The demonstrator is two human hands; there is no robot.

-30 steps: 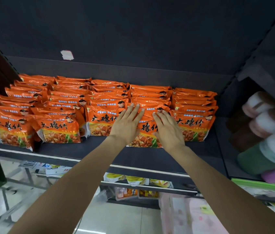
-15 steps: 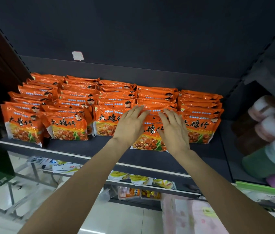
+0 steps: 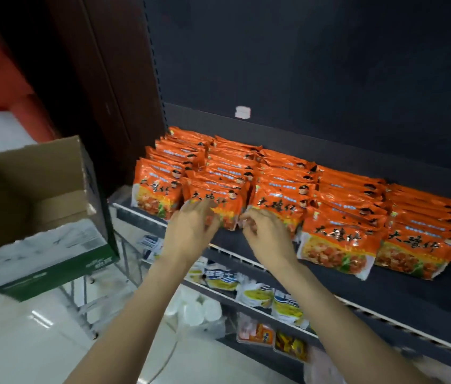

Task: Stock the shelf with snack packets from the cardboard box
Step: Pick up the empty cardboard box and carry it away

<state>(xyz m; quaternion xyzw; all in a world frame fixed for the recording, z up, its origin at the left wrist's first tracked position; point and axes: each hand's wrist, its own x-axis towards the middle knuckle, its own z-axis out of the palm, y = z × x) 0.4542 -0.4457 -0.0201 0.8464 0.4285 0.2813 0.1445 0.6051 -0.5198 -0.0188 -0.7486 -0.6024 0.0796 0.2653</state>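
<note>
Orange snack packets point(image 3: 340, 245) stand in several rows on the dark shelf point(image 3: 401, 289). Both my hands are at the front packet of the second row from the left point(image 3: 218, 199). My left hand point(image 3: 191, 231) grips its lower left corner, fingers bent over the front; the hand is blurred. My right hand point(image 3: 268, 236) pinches the packet's lower right edge with curled fingers. The open cardboard box point(image 3: 24, 184) sits at the left, level with the shelf; its inside looks dark and I cannot see any packets in it.
A lower shelf holds white-and-yellow packets point(image 3: 254, 295) and small orange ones point(image 3: 290, 342). A metal rack point(image 3: 124, 261) stands under the box. A dark brown panel point(image 3: 102, 79) borders the shelf on the left. The floor is glossy white tile point(image 3: 24, 342).
My view has swung left, bringing the cardboard box into sight. Both hands have left the middle row, where they pressed flat, and moved left to the second row's front packet, fingers now curled.
</note>
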